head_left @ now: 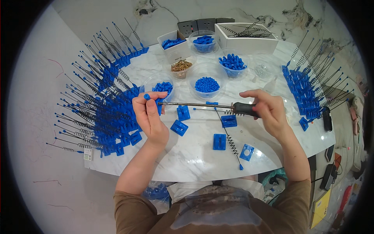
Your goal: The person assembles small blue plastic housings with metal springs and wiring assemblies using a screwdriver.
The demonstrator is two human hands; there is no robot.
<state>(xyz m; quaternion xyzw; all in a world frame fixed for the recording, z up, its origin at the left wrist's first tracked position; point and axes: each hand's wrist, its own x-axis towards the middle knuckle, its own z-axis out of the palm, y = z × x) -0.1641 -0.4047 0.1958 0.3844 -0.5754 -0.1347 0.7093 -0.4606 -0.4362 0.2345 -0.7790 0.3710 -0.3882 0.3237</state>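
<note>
My left hand grips a small blue plastic part upright above the white marble table. My right hand holds the black handle of a screwdriver, which lies level with its metal tip touching the blue part in my left hand. Under the shaft lie several loose square blue bases and a black spring wire with a blue tip.
Finished blue bases with spring wires are piled at the left and lined up at the right. Clear tubs of blue parts, a tub of brass screws, and white boxes stand at the back. A black object lies near the right edge.
</note>
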